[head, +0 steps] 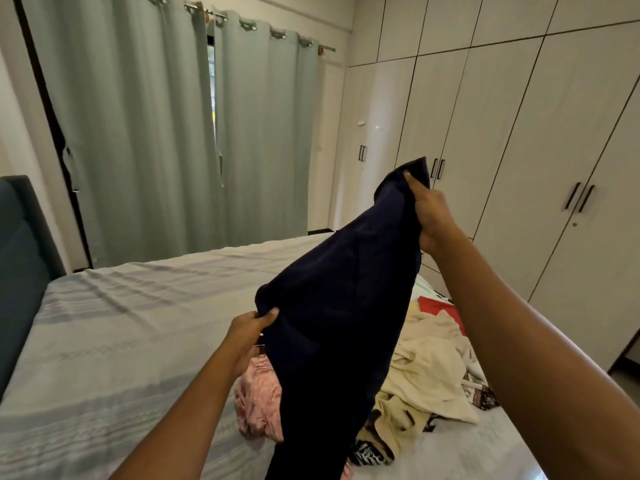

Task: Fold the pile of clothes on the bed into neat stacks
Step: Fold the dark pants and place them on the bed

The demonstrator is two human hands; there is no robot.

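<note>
A dark navy garment (339,323) hangs in the air over the bed (121,334), stretched between both hands. My right hand (431,216) grips its upper corner, raised high at the right. My left hand (247,336) pinches its lower left edge, close above the pile. The loose pile lies under and behind the garment: a pink piece (258,403), a cream piece (429,368), a red piece (440,308) and a black-and-white patterned piece (369,453). The garment hides the pile's middle.
The bed has a pale striped cover and a dark headboard (20,265) at the left. Grey curtains (173,133) hang behind it. A wall of white wardrobe doors (519,150) runs along the right side, close to the bed's edge.
</note>
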